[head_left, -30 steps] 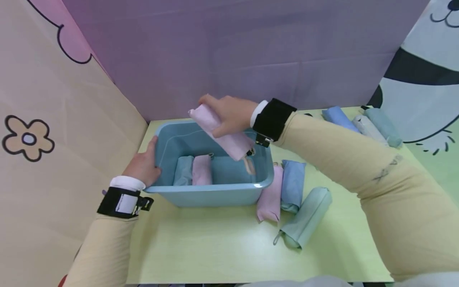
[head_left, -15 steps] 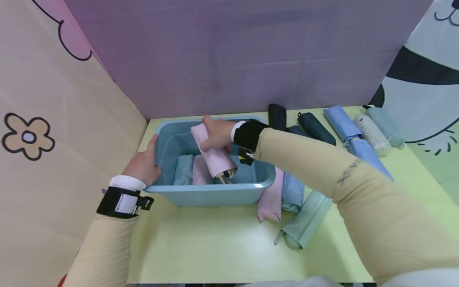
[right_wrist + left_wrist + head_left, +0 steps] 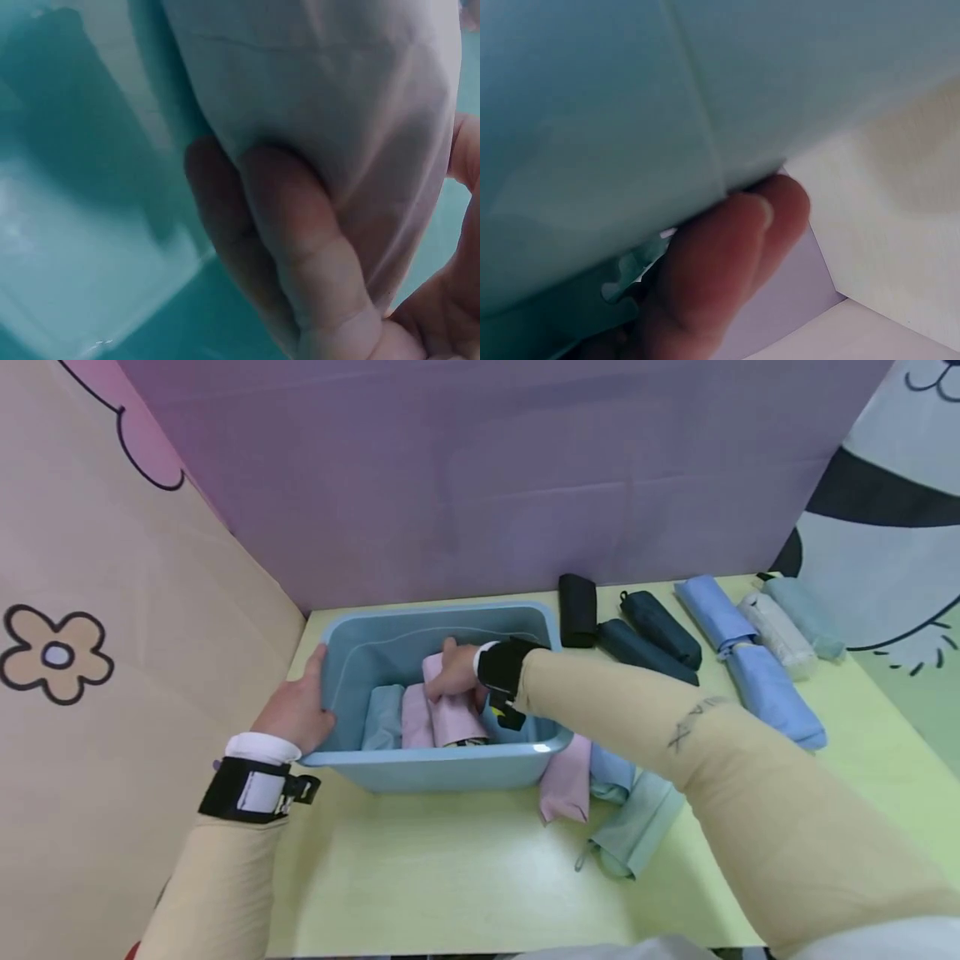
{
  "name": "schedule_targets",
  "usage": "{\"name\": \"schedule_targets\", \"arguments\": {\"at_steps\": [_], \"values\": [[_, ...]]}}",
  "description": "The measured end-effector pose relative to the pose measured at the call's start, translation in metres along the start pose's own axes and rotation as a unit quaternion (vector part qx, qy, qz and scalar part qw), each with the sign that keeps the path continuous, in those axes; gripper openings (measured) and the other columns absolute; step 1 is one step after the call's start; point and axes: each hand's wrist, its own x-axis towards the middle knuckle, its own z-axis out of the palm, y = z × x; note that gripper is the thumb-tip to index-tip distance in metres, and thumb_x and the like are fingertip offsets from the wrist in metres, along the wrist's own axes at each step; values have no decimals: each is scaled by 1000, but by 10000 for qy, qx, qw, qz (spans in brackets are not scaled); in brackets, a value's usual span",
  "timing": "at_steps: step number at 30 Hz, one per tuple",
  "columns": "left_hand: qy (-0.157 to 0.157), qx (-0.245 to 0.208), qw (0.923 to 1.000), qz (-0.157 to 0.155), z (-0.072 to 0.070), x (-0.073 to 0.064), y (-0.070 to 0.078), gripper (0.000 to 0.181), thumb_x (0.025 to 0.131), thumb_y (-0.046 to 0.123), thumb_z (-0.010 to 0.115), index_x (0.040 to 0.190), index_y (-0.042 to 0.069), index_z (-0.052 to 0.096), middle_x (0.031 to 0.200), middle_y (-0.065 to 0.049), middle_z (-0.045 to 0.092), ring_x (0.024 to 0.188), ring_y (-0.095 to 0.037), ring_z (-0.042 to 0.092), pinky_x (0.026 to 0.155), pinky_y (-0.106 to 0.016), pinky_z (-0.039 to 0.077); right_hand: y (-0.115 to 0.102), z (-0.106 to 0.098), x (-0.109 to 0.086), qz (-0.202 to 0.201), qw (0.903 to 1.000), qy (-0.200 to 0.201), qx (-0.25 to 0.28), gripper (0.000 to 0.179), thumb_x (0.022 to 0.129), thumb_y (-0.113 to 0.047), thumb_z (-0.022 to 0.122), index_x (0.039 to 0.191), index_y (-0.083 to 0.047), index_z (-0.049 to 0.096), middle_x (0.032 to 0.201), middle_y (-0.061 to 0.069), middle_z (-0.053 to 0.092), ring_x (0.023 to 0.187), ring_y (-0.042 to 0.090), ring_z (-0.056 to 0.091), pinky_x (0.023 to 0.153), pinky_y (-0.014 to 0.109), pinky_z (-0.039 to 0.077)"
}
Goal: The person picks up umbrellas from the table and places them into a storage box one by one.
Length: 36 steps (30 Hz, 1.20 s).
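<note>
A blue plastic basin stands on the table. At its left end my left hand grips the rim; in the left wrist view, fingertips press against the basin wall. My right hand reaches inside and holds a pink folded umbrella, with fingers on one side and thumb on the other in the right wrist view. The umbrella lies low in the basin, beside another pink folded umbrella and a teal one. Part of its far side is hidden by my hand.
Right of the basin lie pink, blue and green folded umbrellas. Several dark, blue, white and teal ones lie at the back right. A purple backdrop stands behind the table.
My right hand has lowered the pink umbrella into the basin and turned it in line with the others, moving left and down. My left hand has stayed on the rim.
</note>
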Motion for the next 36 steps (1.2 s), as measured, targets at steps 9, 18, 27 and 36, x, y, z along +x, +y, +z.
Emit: {"name": "schedule_targets", "arguments": {"at_steps": [9,18,27,36], "values": [[-77,-33,10000,-9,-1,1,-1,95,79,1,58,153,2,-3,75,-24,59,58,-30,58,54,-40,46,8,4,11,435,9986,25,-297,84,83,-26,65,144,-1,13,135,17,29,100,31,56,65,38,56],[-43,-13,10000,63,2,1,-1,95,79,0,58,152,1,-2,79,-27,60,60,-31,58,56,-42,46,15,14,21,836,9929,132,-841,48,80,-29,71,115,-4,51,112,12,51,86,25,58,61,33,52],[23,12,9999,100,3,2,-1,95,78,0,59,152,0,-1,81,-28,60,61,-32,59,58,-45,47,19,19,22,890,9928,-21,-796,39,79,-30,75,105,-4,60,100,11,57,80,23,60,65,32,51],[73,33,9999,109,4,2,-2,96,77,0,59,152,1,-1,82,-30,60,61,-33,59,55,-42,46,19,20,19,921,9935,-163,-643,37,82,-30,73,106,-5,61,99,10,58,81,23,59,71,34,51]]}}
